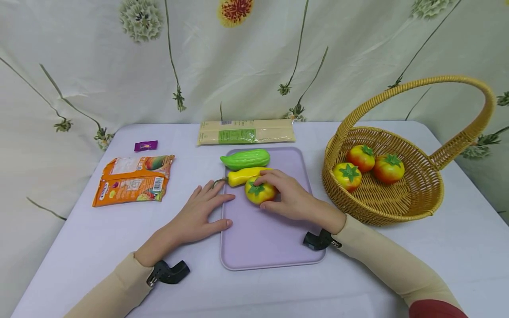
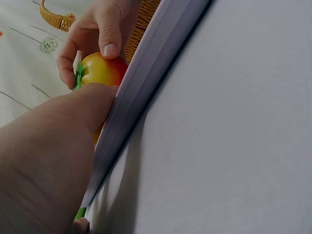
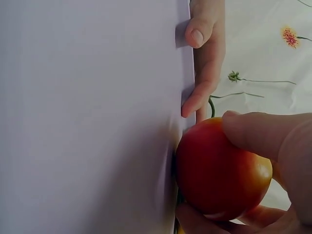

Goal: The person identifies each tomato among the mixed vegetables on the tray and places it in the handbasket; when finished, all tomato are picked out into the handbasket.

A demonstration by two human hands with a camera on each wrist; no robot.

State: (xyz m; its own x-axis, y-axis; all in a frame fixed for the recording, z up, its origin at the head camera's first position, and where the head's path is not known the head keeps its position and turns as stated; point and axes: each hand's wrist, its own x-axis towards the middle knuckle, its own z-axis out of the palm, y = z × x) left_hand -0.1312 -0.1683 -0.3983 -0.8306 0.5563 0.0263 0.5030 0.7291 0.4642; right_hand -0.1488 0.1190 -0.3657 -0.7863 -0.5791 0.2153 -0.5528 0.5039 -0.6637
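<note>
My right hand (image 1: 288, 196) grips a yellow-red toy tomato (image 1: 257, 191) with a green star-shaped top, low over the purple tray (image 1: 274, 247). In the right wrist view the thumb and fingers are curled round the red side of the tomato (image 3: 219, 170). My left hand (image 1: 199, 216) lies with fingers spread at the tray's left edge, thumb and index fingertip over its rim. Just behind the held tomato is a yellow pepper (image 1: 240, 176) with a curved stem, which reaches the left fingertips. A green ridged gourd-like vegetable (image 1: 248, 159) lies at the tray's back.
A wicker basket (image 1: 397, 212) with a tall handle stands at right, holding three toy tomatoes (image 1: 389, 169). An orange snack packet (image 1: 133, 181) and a small purple wrapper (image 1: 146, 145) lie at left. Behind the tray is a long beige packet (image 1: 246, 132).
</note>
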